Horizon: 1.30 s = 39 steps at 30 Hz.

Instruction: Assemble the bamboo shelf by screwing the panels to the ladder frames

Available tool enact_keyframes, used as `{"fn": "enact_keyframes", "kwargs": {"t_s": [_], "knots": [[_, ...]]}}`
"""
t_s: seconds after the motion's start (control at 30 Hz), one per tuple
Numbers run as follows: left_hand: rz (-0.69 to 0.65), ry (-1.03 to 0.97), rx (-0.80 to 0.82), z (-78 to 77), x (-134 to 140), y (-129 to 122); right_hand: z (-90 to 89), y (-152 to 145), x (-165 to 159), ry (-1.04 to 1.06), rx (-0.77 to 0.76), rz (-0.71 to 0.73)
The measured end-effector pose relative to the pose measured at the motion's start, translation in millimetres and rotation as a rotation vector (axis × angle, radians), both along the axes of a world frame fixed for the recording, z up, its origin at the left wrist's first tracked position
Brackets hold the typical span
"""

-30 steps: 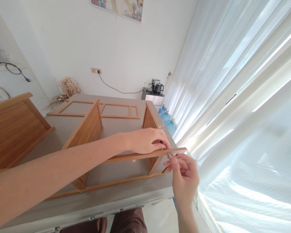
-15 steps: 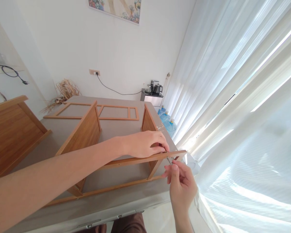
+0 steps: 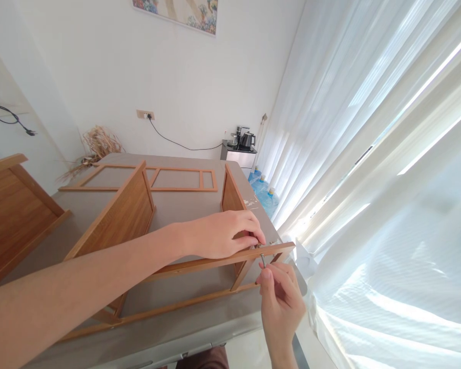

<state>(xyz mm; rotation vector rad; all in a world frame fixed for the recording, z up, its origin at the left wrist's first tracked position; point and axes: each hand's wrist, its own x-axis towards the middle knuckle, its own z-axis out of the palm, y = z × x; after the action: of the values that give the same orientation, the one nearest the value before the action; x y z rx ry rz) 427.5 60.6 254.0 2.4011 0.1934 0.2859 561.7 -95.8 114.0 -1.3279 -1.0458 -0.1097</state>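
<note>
A wooden shelf frame lies on its side, with its upper wooden rail (image 3: 215, 262) running toward the right. My left hand (image 3: 230, 233) reaches across from the left and rests on that rail, its fingers curled down at the rail's right part; whether a small part is under the fingertips is hidden. Just below, my right hand (image 3: 280, 297) pinches a thin metal hex key (image 3: 263, 260) between thumb and fingers. Its far tip is at the near face of the rail. A shelf board (image 3: 243, 274) meets the rail there. Another board (image 3: 119, 220) stands farther left.
The frame lies on a grey-covered table (image 3: 184, 205). Behind it is a flat wooden frame (image 3: 176, 179); another wooden panel (image 3: 19, 215) stands at left. White curtains (image 3: 369, 154) hang at right, near blue water bottles (image 3: 265, 195) and a stand with a kettle (image 3: 248, 141).
My right hand has shifted slightly left and the hex key has turned more upright against the rail. My left hand stays on the rail. The view has moved a little.
</note>
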Motion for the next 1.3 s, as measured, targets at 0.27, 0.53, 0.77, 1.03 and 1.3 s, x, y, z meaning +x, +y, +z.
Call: {"fn": "enact_keyframes", "kwargs": {"t_s": [0.27, 0.53, 0.77, 1.03, 1.3], "knots": [[0.025, 0.027, -0.044, 0.9, -0.6, -0.4, -5.0, 3.8, -10.4, 0.167, 0.035, 0.034], [0.032, 0.023, -0.047, 0.9, -0.6, 0.0, 4.5, 17.8, -24.5, 0.137, 0.289, 0.049], [0.029, 0.017, -0.058, -0.1, -0.8, -0.4, 1.2, 15.0, -17.7, 0.012, 0.208, 0.123], [0.034, 0.0, -0.089, -1.8, -0.3, 0.5, 16.4, 9.4, -10.0, -0.212, 0.139, 0.137], [0.04, -0.004, -0.083, -3.6, -0.7, 1.0, 27.3, 10.1, 2.1, -0.355, 0.087, -0.026]]}}
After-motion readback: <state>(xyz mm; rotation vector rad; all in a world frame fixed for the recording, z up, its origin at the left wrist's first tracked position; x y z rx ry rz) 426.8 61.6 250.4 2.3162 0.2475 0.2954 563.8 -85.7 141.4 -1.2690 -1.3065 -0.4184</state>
